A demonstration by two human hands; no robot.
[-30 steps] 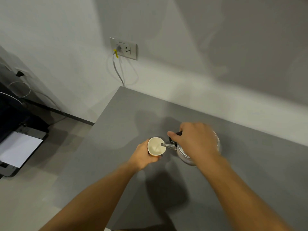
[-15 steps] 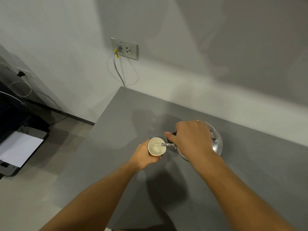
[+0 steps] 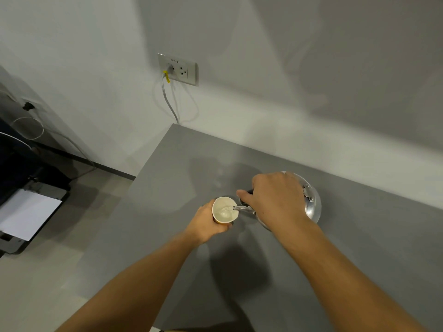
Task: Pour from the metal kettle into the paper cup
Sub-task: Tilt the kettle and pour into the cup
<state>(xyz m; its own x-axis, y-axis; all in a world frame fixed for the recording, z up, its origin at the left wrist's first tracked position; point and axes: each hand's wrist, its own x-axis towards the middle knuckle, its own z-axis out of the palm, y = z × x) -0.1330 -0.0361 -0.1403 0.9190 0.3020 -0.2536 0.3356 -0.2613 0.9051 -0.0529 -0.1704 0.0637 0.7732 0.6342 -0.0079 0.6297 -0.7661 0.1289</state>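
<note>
A paper cup (image 3: 224, 210) with a pale inside stands on the grey table (image 3: 182, 164), wrapped from the left by my left hand (image 3: 206, 222). The metal kettle (image 3: 311, 207) is tipped steeply toward the cup, its thin spout (image 3: 241, 208) reaching over the cup's right rim. Clear liquid runs from the spout into the cup. My right hand (image 3: 275, 200) grips the kettle's dark handle from above and hides most of the kettle's body.
The table's left edge runs close to the cup, with floor beyond it. A wall socket (image 3: 177, 69) with a white cable sits on the wall behind. A dark printer with white paper (image 3: 26, 213) stands on the floor at far left.
My right hand has tilted the kettle further toward the cup, lifting its base into view. Liquid now flows from the spout. The cup and my left hand have stayed in place.
</note>
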